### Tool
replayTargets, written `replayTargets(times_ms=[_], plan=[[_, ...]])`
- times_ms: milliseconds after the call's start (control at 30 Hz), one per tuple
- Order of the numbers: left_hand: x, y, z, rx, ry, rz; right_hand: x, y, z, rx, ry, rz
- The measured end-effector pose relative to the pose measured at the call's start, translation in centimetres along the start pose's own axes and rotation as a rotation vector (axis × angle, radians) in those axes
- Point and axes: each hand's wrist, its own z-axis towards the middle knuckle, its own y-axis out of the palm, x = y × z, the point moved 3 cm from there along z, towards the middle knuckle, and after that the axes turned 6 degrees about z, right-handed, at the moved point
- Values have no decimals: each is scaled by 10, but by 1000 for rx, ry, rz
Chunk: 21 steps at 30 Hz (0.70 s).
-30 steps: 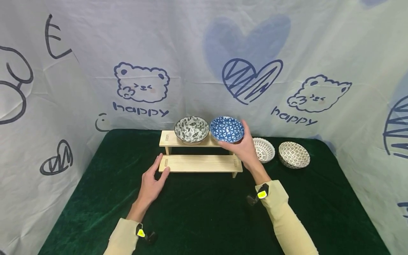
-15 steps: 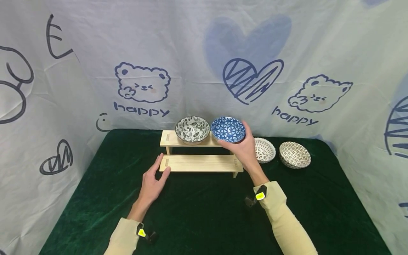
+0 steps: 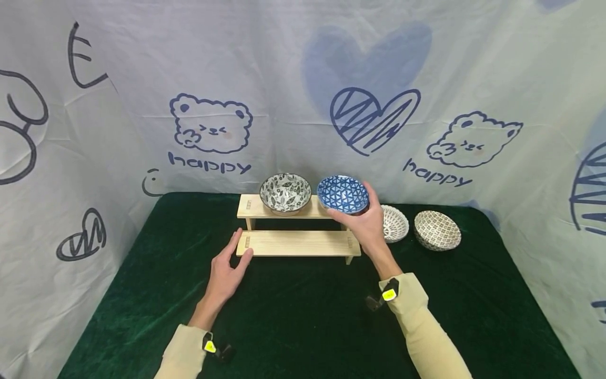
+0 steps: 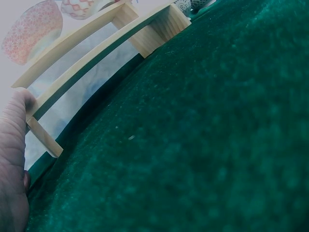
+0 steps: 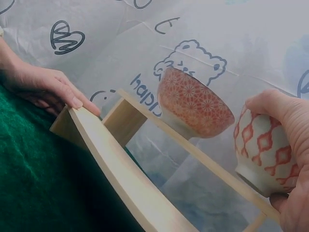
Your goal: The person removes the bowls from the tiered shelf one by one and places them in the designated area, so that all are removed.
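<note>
Blue bowl point(image 3: 343, 195) has edged rightward, its side pinched in right grip point(image 3: 366, 223); left grip point(image 3: 227, 269) spread against rack point(image 3: 298, 243)

Before you hangs a creased, pale sheet point(image 3: 284, 47), marked with a solid blue heart point(image 3: 369, 66), a striped heart point(image 3: 374, 120) and two bear faces point(image 3: 211, 126), each above the word "happy" point(image 3: 209, 163). Similar sheeting point(image 3: 42, 295) with dark line drawings point(image 3: 85, 239) flanks you left and right, and a dark green, velvety cloth point(image 3: 303, 326) spreads below.

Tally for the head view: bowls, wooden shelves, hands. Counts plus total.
Bowls: 4 (blue bowl, leaf-patterned bowl, white bowl, beige bowl)
Wooden shelves: 2 (back shelf, front shelf)
Hands: 2 (left hand, right hand)
Total: 8
</note>
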Motion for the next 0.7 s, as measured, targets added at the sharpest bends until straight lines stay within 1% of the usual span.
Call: replayTargets(times_ms=[167, 400, 700], plan=[[-1, 1, 0, 7, 8, 1, 0, -6, -2, -9, -12, -6], [-2, 1, 0, 5, 11, 1, 0, -16, -6, -13, 5, -2], [-2, 0, -1, 4, 10, -3, 0, -33, -13, -28, 5, -5]])
